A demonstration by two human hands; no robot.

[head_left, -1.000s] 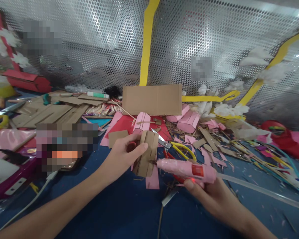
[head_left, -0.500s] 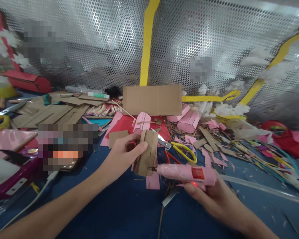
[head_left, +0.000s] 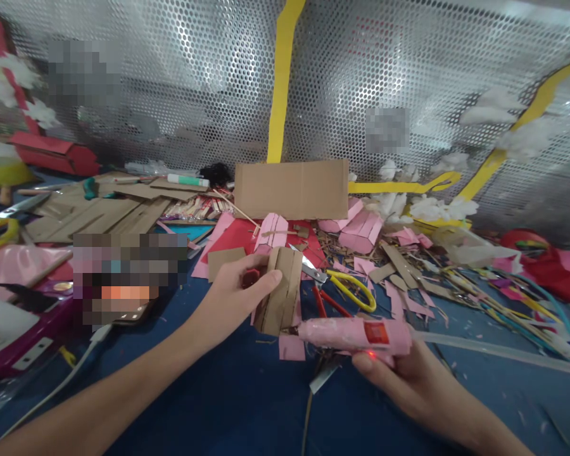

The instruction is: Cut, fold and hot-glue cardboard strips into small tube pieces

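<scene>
My left hand [head_left: 240, 291] grips a folded piece of brown cardboard [head_left: 281, 288], thumb on its face and fingers round its left side. My right hand [head_left: 408, 380] is closed around a pink hot glue gun [head_left: 346, 334] with a glowing red light on its underside. A long clear glue stick [head_left: 494, 352] runs out of the gun's back. The nozzle sits at the lower right edge of the cardboard; whether it touches is too small to tell. Just behind lie yellow-handled scissors [head_left: 354, 290] and a red-handled tool [head_left: 330, 304], partly hidden by the gun.
Flat cardboard sheets [head_left: 102, 218] cover the left back, near a phone [head_left: 133, 310] on a white cable. Pink folded paper boxes [head_left: 361, 231], scraps and cotton lie to the right. A cardboard panel [head_left: 292, 190] stands before the perforated metal wall [head_left: 209, 76].
The glue gun's nozzle has shifted slightly down and left along the lower edge of the cardboard. My left hand and the cardboard stay nearly still.
</scene>
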